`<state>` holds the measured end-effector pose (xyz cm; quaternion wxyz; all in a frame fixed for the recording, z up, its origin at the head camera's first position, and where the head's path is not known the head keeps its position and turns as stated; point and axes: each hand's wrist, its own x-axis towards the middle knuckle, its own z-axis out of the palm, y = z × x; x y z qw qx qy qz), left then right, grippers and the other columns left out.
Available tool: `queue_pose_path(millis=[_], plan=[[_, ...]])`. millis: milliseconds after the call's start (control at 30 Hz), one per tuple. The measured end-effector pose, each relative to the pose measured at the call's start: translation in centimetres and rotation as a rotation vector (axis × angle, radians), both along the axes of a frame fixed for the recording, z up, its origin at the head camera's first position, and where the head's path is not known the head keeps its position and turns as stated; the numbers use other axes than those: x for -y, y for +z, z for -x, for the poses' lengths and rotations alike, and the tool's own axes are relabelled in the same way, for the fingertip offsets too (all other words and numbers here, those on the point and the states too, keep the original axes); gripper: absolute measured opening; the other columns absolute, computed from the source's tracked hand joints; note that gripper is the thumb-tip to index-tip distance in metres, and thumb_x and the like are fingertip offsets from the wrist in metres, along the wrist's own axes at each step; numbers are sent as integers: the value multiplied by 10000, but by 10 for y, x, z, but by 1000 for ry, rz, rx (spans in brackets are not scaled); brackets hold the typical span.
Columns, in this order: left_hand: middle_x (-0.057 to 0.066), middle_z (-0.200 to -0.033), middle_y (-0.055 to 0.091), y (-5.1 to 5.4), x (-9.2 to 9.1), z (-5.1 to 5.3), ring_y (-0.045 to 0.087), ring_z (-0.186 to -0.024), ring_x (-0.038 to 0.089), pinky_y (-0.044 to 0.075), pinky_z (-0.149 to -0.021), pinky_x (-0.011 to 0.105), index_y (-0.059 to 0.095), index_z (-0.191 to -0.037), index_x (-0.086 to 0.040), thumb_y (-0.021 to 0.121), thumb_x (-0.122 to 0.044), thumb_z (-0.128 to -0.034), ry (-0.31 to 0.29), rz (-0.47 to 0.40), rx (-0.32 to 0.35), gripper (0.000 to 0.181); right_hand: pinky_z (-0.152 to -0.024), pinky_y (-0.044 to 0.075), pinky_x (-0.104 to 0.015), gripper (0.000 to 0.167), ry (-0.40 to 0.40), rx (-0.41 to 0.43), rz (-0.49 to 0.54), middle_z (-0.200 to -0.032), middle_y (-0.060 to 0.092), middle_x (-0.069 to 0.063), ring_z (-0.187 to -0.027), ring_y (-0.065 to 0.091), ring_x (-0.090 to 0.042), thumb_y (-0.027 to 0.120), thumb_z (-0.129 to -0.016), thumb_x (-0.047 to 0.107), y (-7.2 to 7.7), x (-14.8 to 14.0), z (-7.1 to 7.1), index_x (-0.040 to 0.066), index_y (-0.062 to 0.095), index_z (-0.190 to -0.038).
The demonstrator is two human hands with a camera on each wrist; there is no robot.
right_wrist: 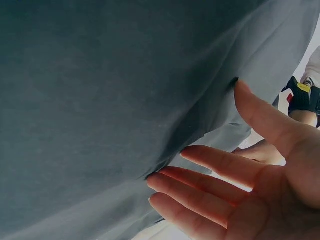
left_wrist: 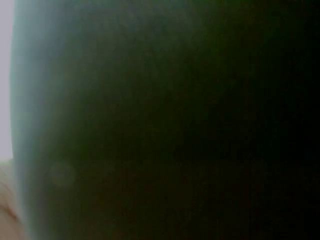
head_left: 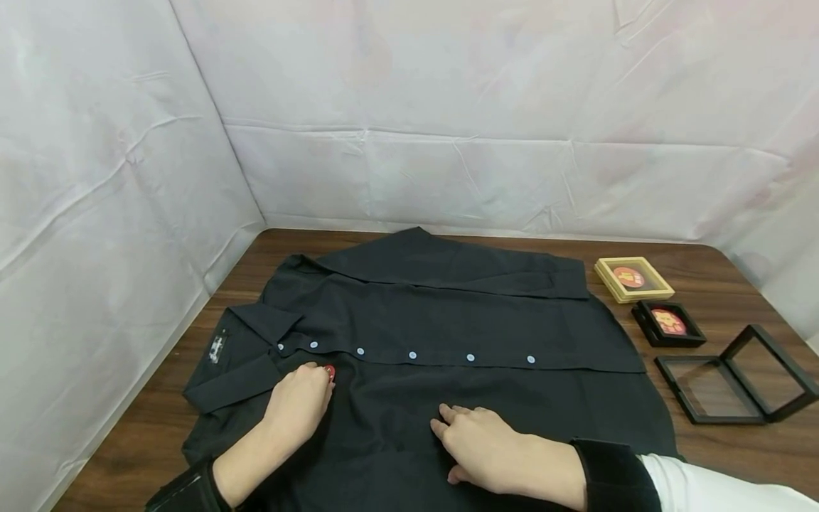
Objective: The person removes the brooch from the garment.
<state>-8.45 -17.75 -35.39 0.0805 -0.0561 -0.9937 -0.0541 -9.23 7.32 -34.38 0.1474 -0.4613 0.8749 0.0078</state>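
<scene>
A black button-up shirt [head_left: 486, 327] lies spread over the table, its collar [head_left: 256, 320] to the left and a row of pale buttons along its middle. Just below the collar, my left hand [head_left: 297, 402] has curled fingers and pinches a small red round badge [head_left: 330, 372] against the shirt front; most of the badge is hidden. My right hand [head_left: 480, 448] rests on the lower front of the shirt, fingers spread and holding nothing. In the right wrist view, the fingertips of that hand [right_wrist: 240, 185] touch the dark cloth. The left wrist view is nearly all dark blur.
At the right stand a yellow-framed box [head_left: 633, 279] with a red disc inside, a black box [head_left: 668, 323] with another red disc, and an opened black clear-paned case [head_left: 716, 398]. White cloth walls [head_left: 448, 178] border the wooden table [head_left: 147, 398] behind and left.
</scene>
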Motion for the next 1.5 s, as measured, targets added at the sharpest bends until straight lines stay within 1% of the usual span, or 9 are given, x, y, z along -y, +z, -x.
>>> queue_pose_path(millis=[167,400,633,733,867,1000,1100,1233,1500], plan=[[78,-585,514,3,1,0,510,-481,209,416,-412,329,627,-642,3,671,-50,-742,7,-1,14,121,-733,492,-318,568,7,8,-18,-1157,559,-133,-1014,559,-209,745,-672,366,3,3,2,60,606,-1131],[89,-560,524,3,4,0,517,-453,203,412,-400,318,600,-613,8,651,-21,-745,6,-20,-24,144,-681,496,-251,515,11,33,-6,-1103,587,-84,-942,587,-160,755,-664,354,5,6,7,72,634,-1078],[88,-549,537,4,8,-1,526,-446,233,411,-395,340,590,-615,-2,647,-9,-747,31,-88,-74,144,-726,487,-248,509,2,75,43,-1096,593,-77,-966,575,-149,749,-678,340,12,8,13,63,628,-1088],[51,-523,519,4,9,-2,494,-423,186,385,-386,311,603,-614,-19,644,-8,-756,40,-127,-73,148,-735,482,-245,512,-8,93,76,-1071,597,-57,-957,571,-135,741,-693,334,14,10,16,55,618,-1104],[1,-504,493,4,10,-2,439,-413,112,351,-393,267,621,-622,-35,635,-2,-766,55,-181,-52,148,-741,477,-236,509,-24,132,131,-1055,598,-41,-948,568,-121,732,-710,322,17,13,20,40,608,-1115],[18,-547,554,5,12,-3,440,-433,98,357,-406,259,655,-668,-14,639,5,-758,60,-211,-65,94,-764,471,-234,488,-29,158,189,-1076,599,-43,-977,561,-119,727,-721,309,18,16,25,34,611,-1107],[50,-617,611,6,14,-4,456,-455,92,358,-409,244,679,-736,12,642,6,-760,62,-244,-75,45,-776,468,-233,465,-29,165,227,-1073,604,-44,-978,563,-120,725,-726,296,17,18,29,29,619,-1092],[85,-687,643,6,16,-6,500,-486,93,375,-418,231,686,-798,33,645,6,-764,77,-294,-78,60,-788,462,-229,450,-34,158,246,-1057,613,-44,-969,566,-121,725,-728,289,17,22,33,23,626,-1077],[104,-713,654,7,20,-7,602,-585,147,459,-479,263,685,-828,53,650,17,-751,111,-374,-100,92,-807,452,-229,431,-54,143,292,-1061,615,-31,-988,561,-118,713,-743,293,18,34,39,23,630,-1069]])
